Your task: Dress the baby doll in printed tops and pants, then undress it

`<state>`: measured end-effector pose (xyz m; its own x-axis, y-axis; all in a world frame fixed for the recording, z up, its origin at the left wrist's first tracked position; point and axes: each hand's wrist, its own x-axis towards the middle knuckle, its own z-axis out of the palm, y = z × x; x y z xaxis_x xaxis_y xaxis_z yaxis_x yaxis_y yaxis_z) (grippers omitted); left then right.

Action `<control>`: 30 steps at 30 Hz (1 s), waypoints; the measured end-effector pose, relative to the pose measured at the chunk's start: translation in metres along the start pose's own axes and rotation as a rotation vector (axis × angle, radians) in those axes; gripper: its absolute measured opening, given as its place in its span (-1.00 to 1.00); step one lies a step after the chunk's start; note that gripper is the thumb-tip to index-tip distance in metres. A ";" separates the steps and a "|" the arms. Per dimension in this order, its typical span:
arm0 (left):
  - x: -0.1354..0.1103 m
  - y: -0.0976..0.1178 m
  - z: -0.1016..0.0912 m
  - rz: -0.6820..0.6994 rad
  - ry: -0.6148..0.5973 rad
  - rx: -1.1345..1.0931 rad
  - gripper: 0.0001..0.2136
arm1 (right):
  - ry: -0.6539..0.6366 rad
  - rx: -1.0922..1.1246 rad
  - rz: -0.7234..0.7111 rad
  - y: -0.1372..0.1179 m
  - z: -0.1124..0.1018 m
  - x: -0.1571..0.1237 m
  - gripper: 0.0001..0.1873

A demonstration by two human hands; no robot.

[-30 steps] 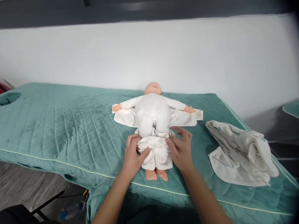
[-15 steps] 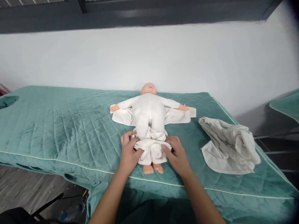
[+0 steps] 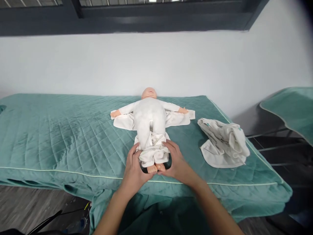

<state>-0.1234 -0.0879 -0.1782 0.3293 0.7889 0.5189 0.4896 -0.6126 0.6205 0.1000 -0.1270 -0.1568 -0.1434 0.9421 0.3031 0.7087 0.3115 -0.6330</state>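
A baby doll [image 3: 149,112] in a white bodysuit lies on its back, arms spread and head towards the wall. White baby trousers [image 3: 153,156] are bunched around its lower legs, with the feet [image 3: 156,168] showing below the hems. My left hand [image 3: 134,168] curves around one side of the trousers, its fingers on the cloth and its thumb by the soles. On the other side, my right hand [image 3: 177,163] grips the cloth likewise, thumb near the feet. Beneath the doll's arms a white baby top [image 3: 178,118] is spread flat.
A crumpled white cloth garment [image 3: 223,142] lies to the right on the green quilted bed cover [image 3: 61,137]. The bed stands against a white wall [image 3: 122,62]. Another green padded surface [image 3: 290,106] is at the far right. Below left, a clear bottle [image 3: 78,225] is on the floor.
My thumbs have moved from the trousers' waistband down to the doll's feet. The trousers are more gathered around the lower legs. The view has shifted slightly right.
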 end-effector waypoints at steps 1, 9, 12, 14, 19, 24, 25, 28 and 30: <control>0.003 -0.001 0.001 0.011 0.000 -0.007 -0.25 | 0.035 -0.028 -0.008 -0.002 0.002 0.001 0.12; 0.038 -0.019 -0.006 0.011 -0.064 -0.073 -0.43 | 0.104 -0.003 0.038 -0.009 -0.004 0.028 -0.24; 0.047 -0.018 -0.008 -0.036 -0.085 -0.097 -0.53 | 0.079 0.051 0.104 -0.015 -0.014 0.036 -0.32; 0.049 -0.016 -0.010 -0.057 -0.101 -0.097 -0.58 | 0.044 0.090 0.138 -0.021 -0.020 0.040 -0.38; 0.043 -0.007 -0.020 -0.070 -0.116 -0.067 -0.68 | -0.026 0.128 0.186 -0.036 -0.029 0.042 -0.52; 0.034 0.009 -0.047 -0.058 -0.270 -0.132 -0.72 | -0.043 0.229 0.294 -0.052 -0.034 0.033 -0.60; 0.032 0.013 -0.054 -0.062 -0.308 -0.161 -0.75 | -0.046 0.266 0.318 -0.057 -0.036 0.030 -0.61; 0.027 0.027 -0.076 -0.103 -0.378 -0.266 -0.82 | -0.127 0.395 0.346 -0.071 -0.044 0.021 -0.59; 0.024 0.038 -0.093 -0.111 -0.387 -0.358 -0.84 | -0.206 0.487 0.326 -0.083 -0.054 0.016 -0.54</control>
<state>-0.1720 -0.0967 -0.0873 0.5981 0.7689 0.2263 0.2547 -0.4500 0.8559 0.0756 -0.1444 -0.0610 -0.1377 0.9877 -0.0736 0.3488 -0.0212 -0.9369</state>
